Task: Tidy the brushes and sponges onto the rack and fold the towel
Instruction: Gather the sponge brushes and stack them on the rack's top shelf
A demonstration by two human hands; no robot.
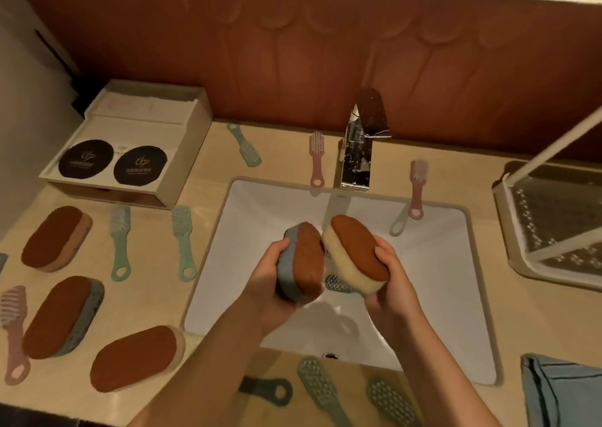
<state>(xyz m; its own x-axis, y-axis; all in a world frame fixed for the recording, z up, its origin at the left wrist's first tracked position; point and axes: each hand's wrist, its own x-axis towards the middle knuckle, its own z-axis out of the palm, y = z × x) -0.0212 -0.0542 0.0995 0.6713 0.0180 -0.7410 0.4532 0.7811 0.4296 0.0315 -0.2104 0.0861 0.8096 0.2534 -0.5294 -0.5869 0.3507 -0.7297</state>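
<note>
Left hand (270, 283) grips the blue-backed oval sponge (301, 262), long axis pointing away from the person. Right hand (392, 285) grips the cream-backed oval sponge (356, 254), axis far-left to near-right. Both hang over the white basin (430, 280) in the beige worktop (286, 156); red-brown wall (293, 68) behind.

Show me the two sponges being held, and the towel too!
Blue sponge (308, 260): head view, on its brown scrubbing face.
Cream sponge (358, 247): head view, on its brown top face.
Towel (560, 394): head view, on the blue cloth at the bottom right.
</note>
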